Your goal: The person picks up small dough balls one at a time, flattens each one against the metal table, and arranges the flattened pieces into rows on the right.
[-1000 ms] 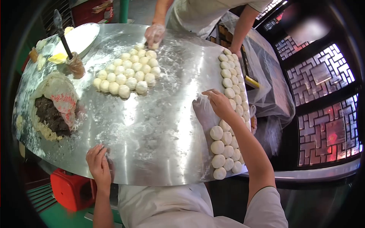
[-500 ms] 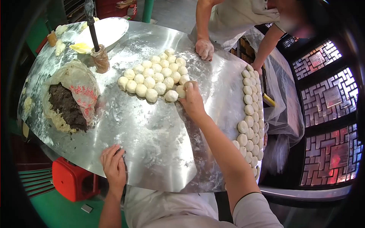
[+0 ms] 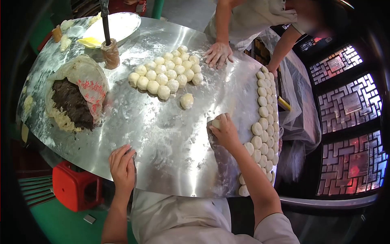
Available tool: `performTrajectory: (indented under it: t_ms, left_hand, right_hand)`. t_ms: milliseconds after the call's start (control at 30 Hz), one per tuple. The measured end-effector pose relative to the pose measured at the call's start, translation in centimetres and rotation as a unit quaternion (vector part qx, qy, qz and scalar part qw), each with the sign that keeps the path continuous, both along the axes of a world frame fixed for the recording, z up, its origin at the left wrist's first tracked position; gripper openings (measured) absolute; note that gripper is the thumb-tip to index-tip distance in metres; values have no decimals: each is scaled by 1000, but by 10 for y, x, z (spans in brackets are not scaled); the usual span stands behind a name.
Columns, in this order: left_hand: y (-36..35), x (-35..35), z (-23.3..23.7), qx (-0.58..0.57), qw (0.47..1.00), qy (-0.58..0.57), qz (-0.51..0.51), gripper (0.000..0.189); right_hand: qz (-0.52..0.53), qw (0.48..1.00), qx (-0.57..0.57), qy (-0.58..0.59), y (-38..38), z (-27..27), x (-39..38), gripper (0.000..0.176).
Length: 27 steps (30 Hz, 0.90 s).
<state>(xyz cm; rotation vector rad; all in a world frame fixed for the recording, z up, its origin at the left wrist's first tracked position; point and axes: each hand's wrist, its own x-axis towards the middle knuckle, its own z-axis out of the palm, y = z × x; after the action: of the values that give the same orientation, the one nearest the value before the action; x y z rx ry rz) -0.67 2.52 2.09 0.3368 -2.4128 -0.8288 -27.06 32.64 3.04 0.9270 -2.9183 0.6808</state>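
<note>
Round dough balls [image 3: 163, 79] form a cluster on the floured metal table [image 3: 158, 162]. A single dough ball [image 3: 187, 101] lies apart, just below the cluster. My right hand [image 3: 225, 131] is closed round another dough ball [image 3: 216, 123], low over the table, right of the single one. At the table's near edge my left hand [image 3: 122, 166] rests with its fingers stretched out, holding nothing. Flattened dough rounds [image 3: 263, 112] line the right edge in rows.
On the left a plastic bag [image 3: 95, 91] holds dark filling [image 3: 71, 103]. Behind it stand a brown jar [image 3: 110, 55] with an upright handle and a white tray [image 3: 122, 28]. A co-worker's hand [image 3: 218, 53] lies on the far edge. A red stool [image 3: 75, 187] stands below.
My right hand has moved from the cluster toward me and to the right, taking a dough ball along. The co-worker's hand has spread flat. My left hand has hardly moved.
</note>
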Motion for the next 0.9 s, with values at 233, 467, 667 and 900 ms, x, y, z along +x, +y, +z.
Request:
performTrajectory:
  t_ms: [233, 467, 667, 900]
  left_hand:
    - [2, 1, -4, 7, 1000, 3, -6, 25]
    - [1, -1, -1, 0, 1000, -11, -7, 26]
    - [1, -1, 0, -1, 1000, -17, -5, 25]
    - [0, 2, -3, -2, 1000, -10, 6, 24]
  right_hand:
    - [80, 996, 34, 36, 3, 12, 32, 35]
    - [87, 990, 48, 104, -11, 38, 25, 33]
    - [13, 985, 92, 144, -22, -26, -17, 58]
    - [-33, 997, 66, 9, -7, -17, -24, 59]
